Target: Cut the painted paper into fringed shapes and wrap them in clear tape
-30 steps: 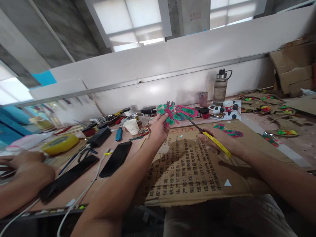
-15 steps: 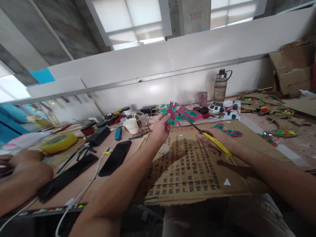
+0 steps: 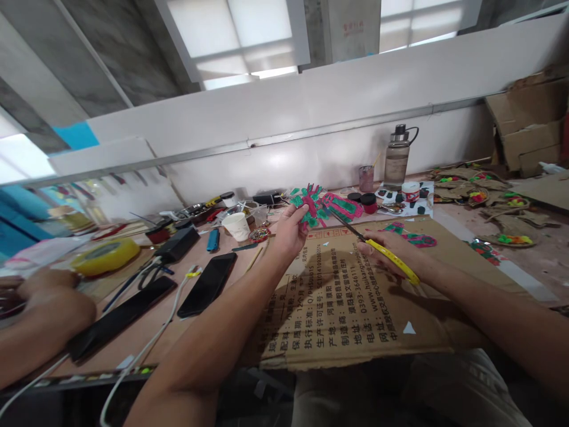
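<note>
My left hand pinches a pink and green painted paper cutout with a fringed end, held up over the far edge of a printed cardboard sheet. My right hand is closed on yellow-handled scissors; their dark blades point left and meet the cutout near its middle. Whether the blades are parted is too small to tell. A second pink and green cutout lies on the cardboard just beyond my right hand. Small white paper scraps rest on the cardboard.
To the left are two black phones, a white cable, a yellow tape roll and another person's hand. A paper cup, paint jars and a water bottle stand behind. Brown decorated pieces lie right.
Almost nothing differs. The cutout has shifted very slightly at my left fingers, and the scissors stay at it. The other person's hand at the left has moved a little.
</note>
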`<state>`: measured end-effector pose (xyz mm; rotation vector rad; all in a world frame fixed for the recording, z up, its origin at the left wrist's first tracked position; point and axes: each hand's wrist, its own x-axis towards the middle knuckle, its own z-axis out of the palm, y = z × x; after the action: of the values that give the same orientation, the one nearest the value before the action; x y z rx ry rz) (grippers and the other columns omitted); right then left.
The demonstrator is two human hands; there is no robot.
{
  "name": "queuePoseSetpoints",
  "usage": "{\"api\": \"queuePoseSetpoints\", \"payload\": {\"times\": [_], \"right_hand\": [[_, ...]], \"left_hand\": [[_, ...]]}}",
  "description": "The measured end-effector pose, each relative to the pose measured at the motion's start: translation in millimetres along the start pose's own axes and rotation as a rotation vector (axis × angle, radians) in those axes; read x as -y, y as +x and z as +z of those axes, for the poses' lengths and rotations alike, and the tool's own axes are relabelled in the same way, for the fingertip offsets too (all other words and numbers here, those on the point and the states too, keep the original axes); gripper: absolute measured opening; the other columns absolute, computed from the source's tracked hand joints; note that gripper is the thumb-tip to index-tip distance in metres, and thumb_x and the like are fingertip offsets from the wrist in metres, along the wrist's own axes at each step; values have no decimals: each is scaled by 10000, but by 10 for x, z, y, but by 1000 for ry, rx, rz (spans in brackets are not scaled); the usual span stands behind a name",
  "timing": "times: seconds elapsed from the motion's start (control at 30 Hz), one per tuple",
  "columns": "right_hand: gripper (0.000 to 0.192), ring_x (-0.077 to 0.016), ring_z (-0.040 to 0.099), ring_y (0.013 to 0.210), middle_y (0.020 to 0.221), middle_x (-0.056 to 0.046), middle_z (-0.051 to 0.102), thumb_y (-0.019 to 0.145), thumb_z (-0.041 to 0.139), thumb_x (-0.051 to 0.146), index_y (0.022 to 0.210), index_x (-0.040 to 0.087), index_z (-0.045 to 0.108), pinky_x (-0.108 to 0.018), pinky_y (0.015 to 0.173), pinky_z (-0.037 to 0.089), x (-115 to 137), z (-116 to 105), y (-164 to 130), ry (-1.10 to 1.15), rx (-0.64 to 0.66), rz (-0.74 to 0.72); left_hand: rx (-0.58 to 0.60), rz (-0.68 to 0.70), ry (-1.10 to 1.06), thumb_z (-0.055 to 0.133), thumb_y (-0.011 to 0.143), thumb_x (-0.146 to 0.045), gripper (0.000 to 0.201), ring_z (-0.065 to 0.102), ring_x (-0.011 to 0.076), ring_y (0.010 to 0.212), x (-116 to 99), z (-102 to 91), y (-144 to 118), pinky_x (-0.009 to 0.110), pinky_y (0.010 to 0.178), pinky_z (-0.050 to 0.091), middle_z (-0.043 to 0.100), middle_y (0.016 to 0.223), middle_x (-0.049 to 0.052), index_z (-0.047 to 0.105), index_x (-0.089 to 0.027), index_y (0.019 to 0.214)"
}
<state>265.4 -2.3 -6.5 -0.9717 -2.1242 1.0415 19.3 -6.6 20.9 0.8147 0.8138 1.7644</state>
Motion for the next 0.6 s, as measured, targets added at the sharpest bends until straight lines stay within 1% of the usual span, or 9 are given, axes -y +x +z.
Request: {"api": "queuePoseSetpoints", "payload": {"times": [0.1,0.17,0.23,0.33,0.43,0.5,0.6], "right_hand": [[381,-145,507,530,687,-19,600,855,652,594,760,226,630,-264,441,375,-20,13,6,8,-11,15],[384,-143,501,518,665,-15,591,836,666,595,734,227,619,-266,435,374,-42,22,13,22,-27,47],[392,-141,492,498,647,-7,579,812,677,613,749,230,623,-269,423,370,-73,32,24,73,-21,114],[412,-139,459,454,591,17,528,791,673,646,769,239,618,-275,402,355,-95,36,38,172,26,211],[387,-144,474,448,579,12,539,781,689,620,759,240,623,-279,401,359,-14,14,17,177,33,228],[346,-145,477,427,585,1,574,786,701,579,820,237,661,-281,386,348,88,-10,-20,107,2,231],[319,-133,427,355,545,10,570,806,690,533,910,232,679,-280,339,298,213,-28,-62,13,-37,257]], "left_hand": [[-3,9,1,874,625,-144,333,602,71,507,10,-5,3,167,443,480,703,722,-57,584,-190,782],[-15,8,1,877,629,-150,337,610,71,512,13,-5,1,161,434,470,706,731,-59,590,-193,800],[-25,-2,5,883,634,-163,341,601,66,497,13,-3,-4,151,413,446,700,722,-62,595,-195,814],[-23,-15,11,905,627,-182,363,584,56,479,19,-5,-6,146,392,420,694,712,-64,594,-194,813],[-13,-9,15,926,613,-188,383,583,56,486,50,-23,7,149,383,408,696,714,-62,600,-191,814],[12,-10,27,929,617,-190,376,603,63,516,80,-39,17,147,387,409,699,721,-53,615,-183,824],[49,-27,41,923,632,-185,354,623,74,549,110,-42,11,152,422,455,688,706,-49,608,-176,793]]}}
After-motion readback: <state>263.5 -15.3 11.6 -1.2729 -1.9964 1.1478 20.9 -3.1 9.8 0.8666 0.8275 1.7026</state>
